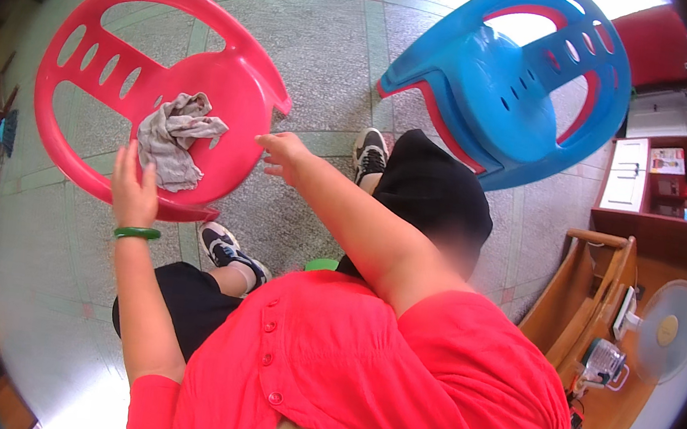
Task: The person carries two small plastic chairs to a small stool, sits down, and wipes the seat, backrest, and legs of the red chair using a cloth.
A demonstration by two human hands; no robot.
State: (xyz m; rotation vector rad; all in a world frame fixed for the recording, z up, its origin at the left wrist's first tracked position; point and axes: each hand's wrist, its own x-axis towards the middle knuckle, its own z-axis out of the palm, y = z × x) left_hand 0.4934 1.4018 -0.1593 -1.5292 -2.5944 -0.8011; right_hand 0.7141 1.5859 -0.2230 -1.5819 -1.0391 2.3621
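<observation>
A red plastic armchair point(235, 107) stands before me on the floor. A crumpled, stained grey cloth point(170, 144) lies on its seat. My left hand point(135, 187), with a green bangle on the wrist, is over the chair's near left rim, thumb apart from the fingers and nothing in it. My right hand point(283, 154) is at the right edge of the seat, fingers apart and holding nothing. Whether either hand touches the plastic is hard to tell.
A blue plastic armchair point(521, 101), stacked on red plastic, stands at the right. Beyond it are a wooden bench point(575, 298), a clear jug point(605, 364) and a round fan point(667, 331). A blue-headed broom point(8, 132) is far left. Something green point(321, 265) shows beneath me.
</observation>
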